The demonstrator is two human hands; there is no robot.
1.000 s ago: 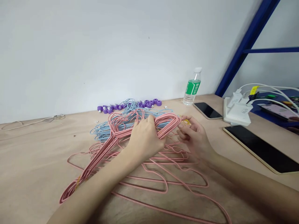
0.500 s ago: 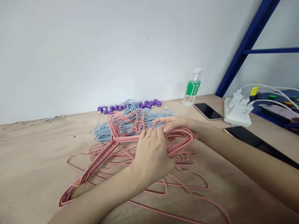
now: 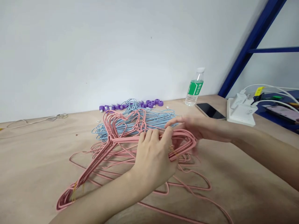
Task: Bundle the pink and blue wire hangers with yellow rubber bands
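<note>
A bundle of pink wire hangers (image 3: 95, 161) is held up at a slant, hooks to the upper left. My left hand (image 3: 154, 152) is closed around its right arm. Thin yellow rubber bands (image 3: 74, 189) circle the lower left end, and yellow strands (image 3: 173, 151) show near the right end, beside my left thumb. At that right end, my right hand (image 3: 193, 126) reaches in from behind, smeared by motion; its index finger points left, and the bundle hides other fingers. Loose pink hangers (image 3: 196, 188) lie spread on the table below.
Behind the bundle lie blue wire hangers (image 3: 158, 116) and several purple round pieces (image 3: 160, 103) along the wall. A water bottle (image 3: 195, 88), a phone (image 3: 211, 111) and a white power strip with chargers (image 3: 241, 115) stand at right. A cord (image 3: 37, 120) lies at far left.
My right hand has drawn back to the right, away from my left fingers, and blurs. Yellow strands show more clearly by my left thumb. My left hand keeps its grip; the view has shifted slightly.
</note>
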